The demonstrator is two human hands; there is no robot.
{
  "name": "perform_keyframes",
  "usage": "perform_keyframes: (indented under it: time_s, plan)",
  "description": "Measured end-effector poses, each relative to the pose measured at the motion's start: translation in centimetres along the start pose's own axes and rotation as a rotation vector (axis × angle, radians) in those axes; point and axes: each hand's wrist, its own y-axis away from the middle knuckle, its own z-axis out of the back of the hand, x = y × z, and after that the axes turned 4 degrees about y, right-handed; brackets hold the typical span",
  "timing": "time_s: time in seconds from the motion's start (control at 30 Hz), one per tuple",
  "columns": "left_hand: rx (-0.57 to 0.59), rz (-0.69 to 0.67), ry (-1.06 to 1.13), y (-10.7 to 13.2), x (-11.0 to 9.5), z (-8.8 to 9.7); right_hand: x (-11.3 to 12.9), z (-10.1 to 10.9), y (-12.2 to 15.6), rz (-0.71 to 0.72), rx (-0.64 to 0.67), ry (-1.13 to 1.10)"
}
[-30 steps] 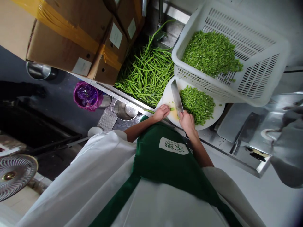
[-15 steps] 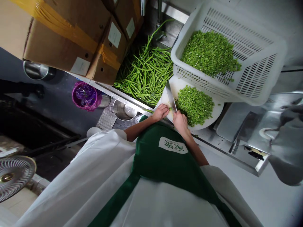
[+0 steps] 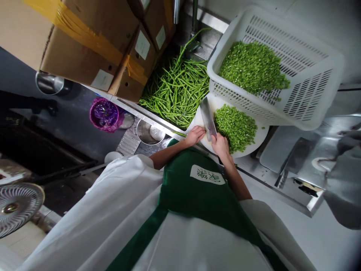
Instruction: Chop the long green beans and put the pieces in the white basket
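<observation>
My right hand (image 3: 221,145) is closed round the handle of a cleaver (image 3: 208,116), whose broad blade lies tilted over the round white cutting board (image 3: 261,139). On the board's left side my left hand (image 3: 195,136) is closed on long green beans; their ends (image 3: 179,133) stick out behind it toward the sink edge. The fingertips are close to the blade. A heap of chopped green beans (image 3: 236,128) covers the board right of the cleaver. Whole long beans (image 3: 176,88) fill the sink beyond my left hand.
A white slotted basket (image 3: 307,49) with chopped beans overhangs the board's far side. Taped cardboard boxes (image 3: 81,52) stand at the left. A second cleaver (image 3: 296,156) lies on the right. Below the counter edge are a metal pot (image 3: 149,132) and a purple-lined bin (image 3: 104,114).
The cleaver has shifted right toward the chopped heap, and its blade now shows its flat side more. The whole view has moved slightly.
</observation>
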Motion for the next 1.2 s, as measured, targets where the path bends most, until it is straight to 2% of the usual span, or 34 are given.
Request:
perform_keyframes:
  time_s: [0.1, 0.2, 0.33, 0.43, 0.63, 0.8, 0.97, 1.07, 1.13, 1.2]
  plan:
    - [-0.069, 0.029, 0.017, -0.1, -0.3, 0.3, -0.9, 0.5, 0.5, -0.034, -0.028, 0.017]
    - [-0.127, 0.063, 0.019, 0.3, -0.5, 0.9, -0.1, 0.8, 1.5, -0.016, -0.056, 0.02]
    - [-0.03, 0.042, 0.019, 0.6, -0.4, 1.1, 1.8, 0.5, 1.3, 0.012, -0.034, 0.021]
    - [0.008, 0.018, -0.001, 0.6, -0.3, 1.0, 2.1, 0.4, 0.6, 0.024, -0.024, 0.019]
    - [-0.121, 0.053, -0.008, 1.3, -0.4, 1.4, 1.8, 0.6, 1.2, 0.049, -0.061, 0.033]
    - [-0.026, 0.011, 0.001, 1.3, 0.0, 0.9, 2.2, -0.1, 0.5, 0.051, -0.024, 0.023]
    - [0.018, 0.009, 0.027, 0.5, 0.2, 0.9, 0.1, 0.2, -0.3, 0.006, -0.017, 0.014]
    - [-0.076, 0.044, 0.016, 0.6, 0.1, 1.4, -0.3, 0.6, 0.5, 0.016, -0.051, 0.025]
    - [-0.151, 0.07, -0.01, 0.9, 0.0, 1.7, 0.2, 0.7, 1.1, 0.045, -0.069, 0.025]
    - [-0.175, 0.073, -0.018, 1.3, -0.1, 1.9, 1.2, 0.7, 1.4, 0.069, -0.073, 0.022]
